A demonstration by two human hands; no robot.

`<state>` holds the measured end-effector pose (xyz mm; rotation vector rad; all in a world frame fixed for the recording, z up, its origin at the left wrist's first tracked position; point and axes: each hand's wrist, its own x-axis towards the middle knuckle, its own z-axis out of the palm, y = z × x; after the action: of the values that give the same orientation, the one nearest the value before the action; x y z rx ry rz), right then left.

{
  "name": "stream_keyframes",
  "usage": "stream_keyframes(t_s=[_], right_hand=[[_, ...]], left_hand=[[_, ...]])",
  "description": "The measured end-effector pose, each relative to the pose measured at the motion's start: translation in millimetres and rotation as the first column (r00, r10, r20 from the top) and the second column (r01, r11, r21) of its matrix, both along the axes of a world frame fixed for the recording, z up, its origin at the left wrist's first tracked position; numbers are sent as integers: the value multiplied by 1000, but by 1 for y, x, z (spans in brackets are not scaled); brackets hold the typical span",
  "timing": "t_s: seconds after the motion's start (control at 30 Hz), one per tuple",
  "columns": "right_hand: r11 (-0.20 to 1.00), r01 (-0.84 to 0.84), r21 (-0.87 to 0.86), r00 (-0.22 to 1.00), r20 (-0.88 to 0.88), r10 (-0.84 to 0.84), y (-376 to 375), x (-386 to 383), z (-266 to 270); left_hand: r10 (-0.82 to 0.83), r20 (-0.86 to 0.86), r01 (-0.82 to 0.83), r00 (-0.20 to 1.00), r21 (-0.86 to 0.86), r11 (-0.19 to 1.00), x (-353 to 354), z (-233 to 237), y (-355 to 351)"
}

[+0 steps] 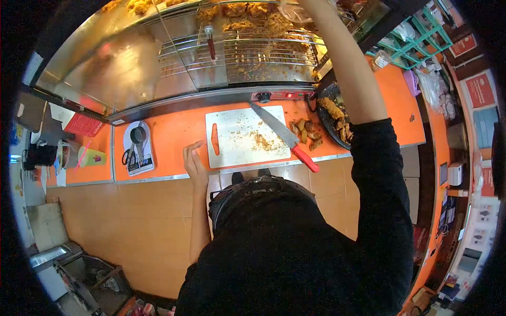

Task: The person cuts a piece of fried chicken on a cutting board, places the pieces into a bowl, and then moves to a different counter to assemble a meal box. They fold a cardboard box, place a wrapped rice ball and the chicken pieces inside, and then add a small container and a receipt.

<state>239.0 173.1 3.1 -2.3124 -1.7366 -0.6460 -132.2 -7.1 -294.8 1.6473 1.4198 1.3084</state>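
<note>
On the orange counter lies a white cutting board (232, 124) scattered with crumbs. A knife with a red handle (304, 158) rests across its right side. My left hand (195, 160) hangs at the counter's front edge, left of the board, fingers apart and holding nothing. My right arm reaches up to the heated display case; my right hand (311, 5) is at the top edge of the view, largely cut off, beside a clear plastic-like item (295, 13). Fried pieces (237, 23) sit on the case's racks. Small browned pieces (308, 131) lie right of the board.
A black pan (328, 124) with fried food stands at the right, under my right arm. Scissors (128, 156) and a scale (142, 166) are at the left, near a green cup (94, 157). A teal basket (416, 42) is at the upper right.
</note>
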Motion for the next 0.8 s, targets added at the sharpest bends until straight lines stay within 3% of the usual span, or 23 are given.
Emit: stream_keyframes(t_s=[0.2,0.3,0.33,0.4,0.5,0.53,0.57,0.6,0.63,0.67,0.7,0.73,0.8], right_hand=[[996,2,-95,997,-81,-10,6,32,6],[993,-69,97,941,-325,97,-21,36,3],[965,-110,239,854,-475,215,-42,26,-2],[754,-160,637,439,-638,632,-96,-8,-14],[784,-53,619,-96,-785,613,-161,-32,-64],[789,-134,600,-238,-792,562,-175,-31,-93],[818,-174,548,-241,-829,504,-186,-40,-122],[817,-186,546,-394,-803,447,-198,-57,-142],[913,-148,380,-470,-840,273,-203,-64,-188],[879,-256,403,-338,-889,309,-204,-63,-233],[926,-260,274,-352,-920,173,-206,-73,-264],[932,-237,276,-354,-918,182,-207,-76,-297],[889,-454,60,184,-970,159,-210,-82,-343]], left_hand=[[66,21,-66,998,-19,998,-23,-12,-10],[80,32,-78,996,-59,995,-30,-14,-11],[96,38,-92,995,-79,993,-29,-13,-9],[92,30,-89,995,-81,993,-28,-9,-8],[71,1,-70,997,-83,994,-28,-5,-6],[60,-13,-61,998,-80,995,-27,-5,-5],[38,-14,-39,999,-82,996,-27,-7,-4],[39,-40,-42,998,-82,996,-26,-10,-3],[37,-68,-43,997,-80,996,-22,-13,-1],[8,-69,-13,998,-81,997,-19,-16,0],[-20,-81,13,997,-83,996,-17,-19,2],[-43,-94,35,995,-85,996,-14,-21,3],[-81,-119,68,990,-109,992,-10,-23,1]])
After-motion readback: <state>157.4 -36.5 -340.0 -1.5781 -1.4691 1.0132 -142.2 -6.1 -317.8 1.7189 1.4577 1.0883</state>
